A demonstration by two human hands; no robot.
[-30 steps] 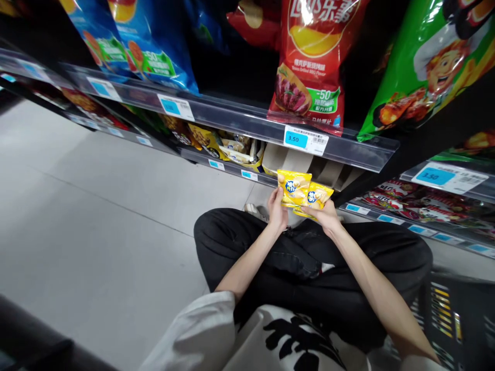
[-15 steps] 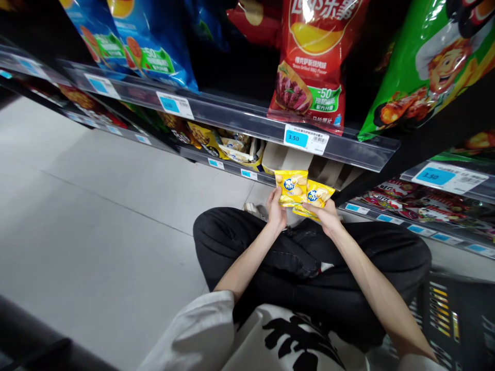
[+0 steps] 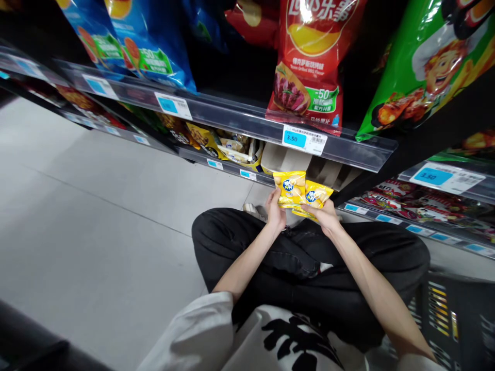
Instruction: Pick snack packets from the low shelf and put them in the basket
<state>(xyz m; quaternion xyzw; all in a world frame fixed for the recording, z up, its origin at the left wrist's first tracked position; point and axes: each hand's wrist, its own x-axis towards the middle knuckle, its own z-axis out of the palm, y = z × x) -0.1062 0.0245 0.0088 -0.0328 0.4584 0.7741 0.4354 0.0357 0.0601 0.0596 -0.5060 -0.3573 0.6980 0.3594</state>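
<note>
In the head view my left hand (image 3: 275, 210) is closed on a small yellow snack packet (image 3: 289, 188) with a blue round logo, held upright by its left side. My right hand (image 3: 327, 216) grips a second yellow snack packet (image 3: 317, 192), its thumb lying across the lower edge. The two packets overlap side by side, and part of another yellow edge shows beneath them; how many there are I cannot tell. Both hands are above my crossed legs, just in front of the low shelf. Fingers behind the packets are hidden.
An open carton (image 3: 286, 157) sits on the low shelf behind the packets, beside a yellow box (image 3: 242, 152) of wrapped snacks. Above, a shelf edge (image 3: 232, 118) with price tags juts out under a red chip bag (image 3: 309, 67). A dark basket (image 3: 460, 314) stands at right.
Hardly anything differs: the whole view has shifted very slightly. Both hands keep the same hold on the yellow packets.
</note>
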